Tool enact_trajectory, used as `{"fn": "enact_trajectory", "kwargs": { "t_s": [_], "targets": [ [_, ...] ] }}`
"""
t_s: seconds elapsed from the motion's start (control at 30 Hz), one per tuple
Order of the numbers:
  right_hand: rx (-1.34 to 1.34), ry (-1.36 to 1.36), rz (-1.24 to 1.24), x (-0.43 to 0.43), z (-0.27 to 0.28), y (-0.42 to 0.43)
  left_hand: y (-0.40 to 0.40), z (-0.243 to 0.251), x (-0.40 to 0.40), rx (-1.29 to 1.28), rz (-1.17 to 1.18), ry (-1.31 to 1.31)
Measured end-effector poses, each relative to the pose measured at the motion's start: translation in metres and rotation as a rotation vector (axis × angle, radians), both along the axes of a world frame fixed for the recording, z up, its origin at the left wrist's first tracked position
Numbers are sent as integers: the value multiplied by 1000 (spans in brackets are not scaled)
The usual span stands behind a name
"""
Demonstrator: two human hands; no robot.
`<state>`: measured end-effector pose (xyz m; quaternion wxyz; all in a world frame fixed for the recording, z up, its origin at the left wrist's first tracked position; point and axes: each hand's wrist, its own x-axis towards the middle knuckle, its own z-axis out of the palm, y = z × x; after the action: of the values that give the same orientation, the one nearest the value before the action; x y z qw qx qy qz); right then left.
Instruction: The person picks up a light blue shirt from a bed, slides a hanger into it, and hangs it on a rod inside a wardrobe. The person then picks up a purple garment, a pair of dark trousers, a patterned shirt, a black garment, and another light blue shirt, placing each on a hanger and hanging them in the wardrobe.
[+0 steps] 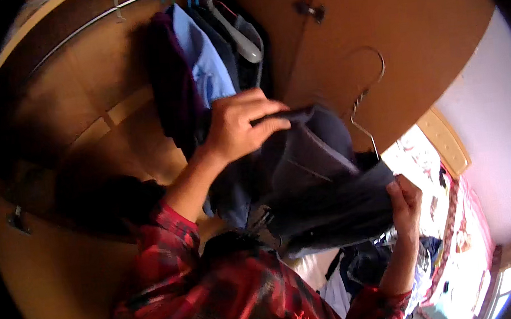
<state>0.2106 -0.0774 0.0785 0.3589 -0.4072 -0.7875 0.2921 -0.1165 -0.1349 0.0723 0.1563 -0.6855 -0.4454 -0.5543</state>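
A dark garment (332,203) is stretched between my two hands, and part of it is blurred. My left hand (245,124) pinches its raised upper edge between thumb and fingers. At the garment's right end, my right hand (406,203) grips the cloth in a fist. A metal hanger hook (356,98) with a twisted wire neck rises from behind the cloth near my right hand; the rest of the hanger is hidden. Just behind my left hand hang a light blue shirt (208,68) and a dark purple garment (178,84).
A curved metal rail (76,34) crosses the open wooden wardrobe (93,73), with a grey hanger (237,33) among the hung clothes. The brown wardrobe door (389,20) stands behind the hook. Clothes lie heaped (365,264) at lower right, beside a bed (464,228).
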Motion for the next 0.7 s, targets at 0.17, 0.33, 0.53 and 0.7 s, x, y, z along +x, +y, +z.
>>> {"fn": "enact_trajectory", "kwargs": {
  "t_s": [0.17,0.33,0.53,0.7],
  "targets": [
    [-104,-55,185,-9,4,-10,-24,-14,-15,-145,-49,-105],
    [-158,-12,639,-43,-7,-11,-73,-17,-55,-265,-8,-114],
    [-173,130,657,-133,3,-10,-84,-15,-103,-82,457,-244],
    [-176,276,632,-226,6,6,-61,-12,-145,43,784,-78]
  ]
}}
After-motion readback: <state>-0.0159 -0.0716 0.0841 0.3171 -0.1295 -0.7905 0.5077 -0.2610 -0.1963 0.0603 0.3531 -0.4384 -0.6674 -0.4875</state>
